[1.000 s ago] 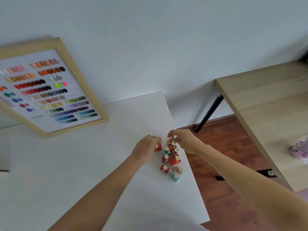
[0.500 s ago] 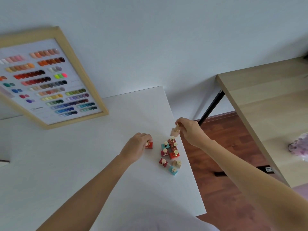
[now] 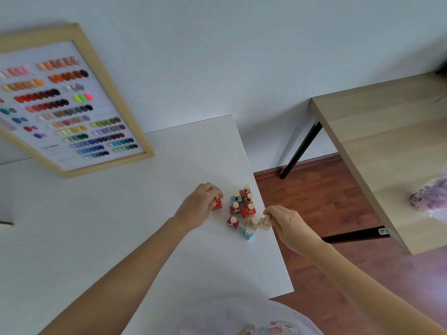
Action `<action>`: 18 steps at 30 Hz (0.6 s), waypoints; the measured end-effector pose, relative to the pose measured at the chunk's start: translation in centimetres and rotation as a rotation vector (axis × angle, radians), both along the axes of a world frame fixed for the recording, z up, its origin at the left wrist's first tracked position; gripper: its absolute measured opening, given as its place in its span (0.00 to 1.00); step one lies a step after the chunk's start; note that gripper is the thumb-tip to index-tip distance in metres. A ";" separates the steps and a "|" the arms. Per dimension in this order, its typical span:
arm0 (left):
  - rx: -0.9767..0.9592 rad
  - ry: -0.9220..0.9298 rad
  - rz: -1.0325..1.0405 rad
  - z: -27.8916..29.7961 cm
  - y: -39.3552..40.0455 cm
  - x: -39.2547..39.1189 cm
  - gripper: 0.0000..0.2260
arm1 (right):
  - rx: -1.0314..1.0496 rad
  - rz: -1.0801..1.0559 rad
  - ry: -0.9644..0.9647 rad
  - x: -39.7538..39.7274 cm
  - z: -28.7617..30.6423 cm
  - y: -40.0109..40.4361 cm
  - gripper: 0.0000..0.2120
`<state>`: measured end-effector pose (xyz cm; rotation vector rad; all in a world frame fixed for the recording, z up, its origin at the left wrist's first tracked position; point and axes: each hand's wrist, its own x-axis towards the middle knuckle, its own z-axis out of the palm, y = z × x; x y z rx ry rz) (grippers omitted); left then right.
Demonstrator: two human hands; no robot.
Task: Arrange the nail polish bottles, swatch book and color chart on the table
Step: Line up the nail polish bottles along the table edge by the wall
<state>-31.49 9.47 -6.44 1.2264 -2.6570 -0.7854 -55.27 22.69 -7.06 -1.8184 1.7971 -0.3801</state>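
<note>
Head view. Nail polish bottles (image 3: 243, 209): clustered at the white bench's (image 3: 121, 226) right edge. Left hand (image 3: 199, 205) pinches red bottle (image 3: 217, 203); right hand (image 3: 284, 221) pinches beige bottle (image 3: 264, 223) at the very edge. Risk: a nudge drops it floorward. Color chart (image 3: 70, 105): far left.

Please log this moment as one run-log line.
left hand: on red bottle | right hand: on beige bottle at table edge

The white bench (image 3: 121, 238) holds a bunch of little nail polish bottles (image 3: 243, 210) close to its right edge. A wood-framed color chart (image 3: 65, 110) stands at its back, by the wall.
</note>
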 end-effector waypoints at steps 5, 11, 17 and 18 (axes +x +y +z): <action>-0.103 0.111 -0.136 1.1 1.1 -2.6 0.14 | -0.067 0.009 0.007 1.2 -0.8 0.4 0.11; -0.171 0.042 -0.274 1.1 2.1 -6.1 0.13 | -0.168 -0.020 -0.013 1.3 -1.0 0.9 0.10; -0.246 -0.048 -0.294 0.4 2.0 -6.8 0.08 | -0.179 -0.031 -0.002 1.5 -1.0 1.1 0.10; -0.239 -0.042 -0.289 0.5 1.9 -6.7 0.08 | -0.183 -0.039 -0.006 1.5 -1.0 1.1 0.10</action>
